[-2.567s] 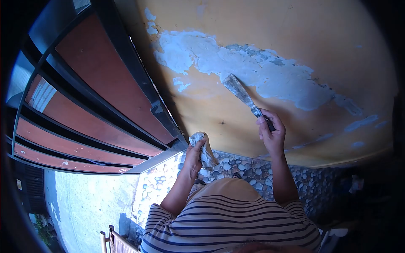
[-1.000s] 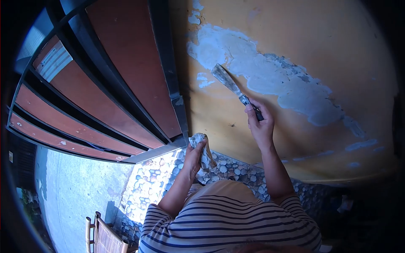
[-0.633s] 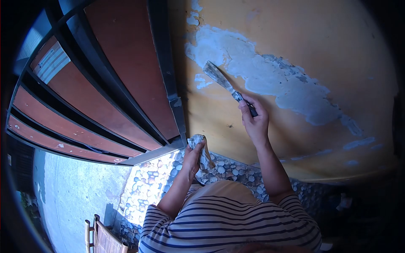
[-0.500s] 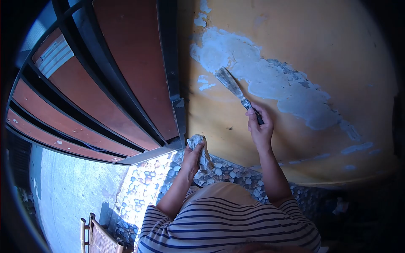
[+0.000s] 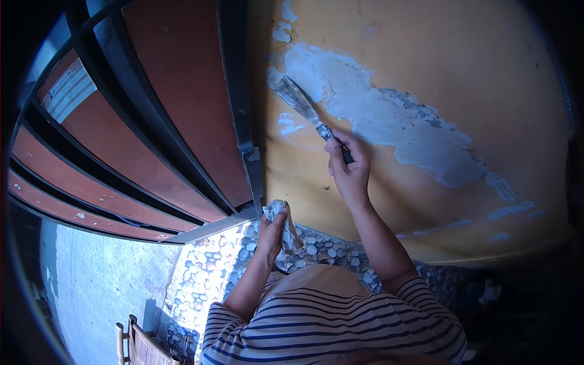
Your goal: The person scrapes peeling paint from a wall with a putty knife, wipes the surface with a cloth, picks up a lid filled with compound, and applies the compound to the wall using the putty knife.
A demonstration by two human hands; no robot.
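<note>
My right hand (image 5: 350, 165) is closed around the dark handle of a putty knife (image 5: 299, 102). The knife's smeared metal blade points up and left, with its tip at the left end of a whitish putty patch (image 5: 347, 85) on the yellow wall (image 5: 474, 55). Some grey, rough spots show within the patch. Lower down, near the wall's bottom left, my left hand (image 5: 272, 234) grips a crumpled pale bag (image 5: 277, 213), its contents hidden. Smaller putty dabs (image 5: 291, 124) lie below the blade.
A red-brown gate (image 5: 176, 79) with dark metal bars stands close on the left. Below is a pebbled floor strip (image 5: 207, 261) beside a concrete surface (image 5: 109, 274). A bamboo chair (image 5: 143, 344) is at the lower left.
My right hand and the putty knife have moved left and slightly up, bringing the blade to the patch's left end. My left hand still holds the bag, in nearly the same place.
</note>
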